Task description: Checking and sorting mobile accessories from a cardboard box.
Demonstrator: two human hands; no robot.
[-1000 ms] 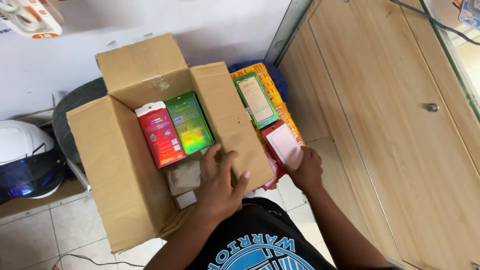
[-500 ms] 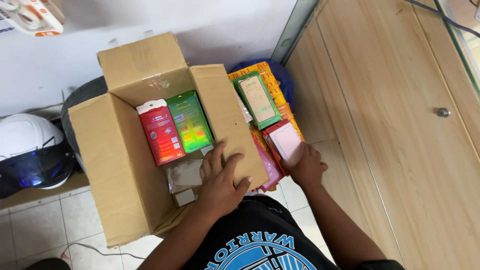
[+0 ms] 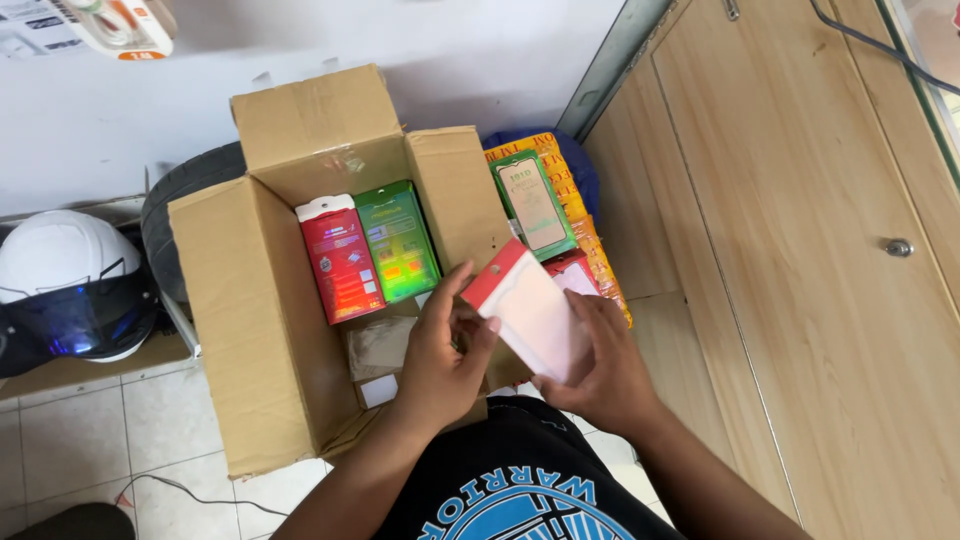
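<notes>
Flat packet (image 3: 535, 315), white with a red top band, is held in both hands above the near right corner of the open cardboard box (image 3: 250, 330), tilted with its red end toward the box. The right hand (image 3: 600, 365) supports the packet from below and at its lower right edge, fingers curled around it. The left hand (image 3: 445, 350) grips the packet's left edge, thumb on top near the red band and fingers closed underneath. Both hands are closed on the same packet.

Below the hands, the person's dark shirt with a blue printed emblem (image 3: 520, 505) fills the lower edge of the view. Pale floor tiles (image 3: 70, 440) lie to the left, with a thin cable (image 3: 170, 485) across them.

Inside the box, a red packet (image 3: 340, 258) and a green packet (image 3: 397, 240) stand side by side, touching, against the far wall. Nearer in the box lie smaller pale brown and white items (image 3: 378, 350).

Just right of the box, a stack of orange packets (image 3: 590, 240) carries a dark green packet (image 3: 535, 205) on top. A wooden cabinet door (image 3: 800, 280) with a round metal knob (image 3: 898, 247) stands further right.

To the left, a white helmet (image 3: 60, 260) with a dark blue visor rests on a low shelf. A white wall (image 3: 300, 40) lies beyond the box.
</notes>
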